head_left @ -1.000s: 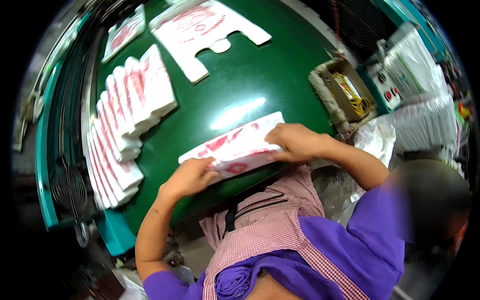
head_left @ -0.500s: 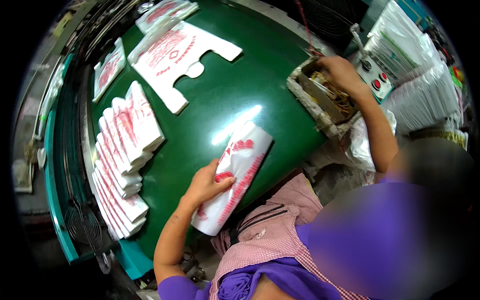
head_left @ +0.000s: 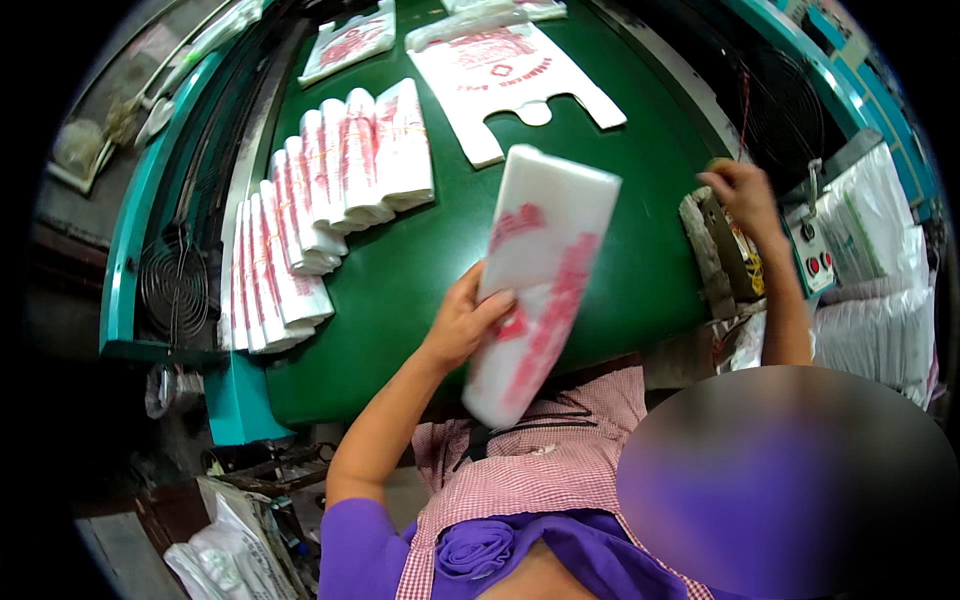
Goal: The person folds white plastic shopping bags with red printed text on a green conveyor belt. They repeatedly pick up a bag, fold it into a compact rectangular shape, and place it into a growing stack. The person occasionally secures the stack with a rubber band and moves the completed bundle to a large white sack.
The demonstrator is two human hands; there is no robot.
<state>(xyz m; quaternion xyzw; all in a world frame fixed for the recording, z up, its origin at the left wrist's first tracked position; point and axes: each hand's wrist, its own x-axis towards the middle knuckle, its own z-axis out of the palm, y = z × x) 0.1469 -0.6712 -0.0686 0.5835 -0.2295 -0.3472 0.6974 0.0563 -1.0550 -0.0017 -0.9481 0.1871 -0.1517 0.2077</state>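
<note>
My left hand (head_left: 463, 322) grips a folded bundle of white plastic bags (head_left: 556, 225) with red print, thumb across its upper side. The bundle is tilted, held over the near edge of the green table (head_left: 640, 250). At the right, my right hand (head_left: 742, 195) is over a worn box (head_left: 710, 262) containing yellowish rubber bands (head_left: 752, 272). Its fingers are bent together, and what they hold, if anything, is too small and blurred to name. On the left, several folded bag bundles (head_left: 402, 140) lie overlapping in a row.
Flat stacks of printed T-shirt bags (head_left: 530, 80) lie toward the table's far side, another bag stack (head_left: 350, 42) farther left. Beyond the box stand a control panel with red buttons (head_left: 818, 262) and clear plastic packs (head_left: 875, 330). Teal machine rails (head_left: 135, 240) flank the table.
My right hand has risen out of the rubber band box. My left hand has raised the bag bundle and turned it more upright. The whole view has shifted and turned.
</note>
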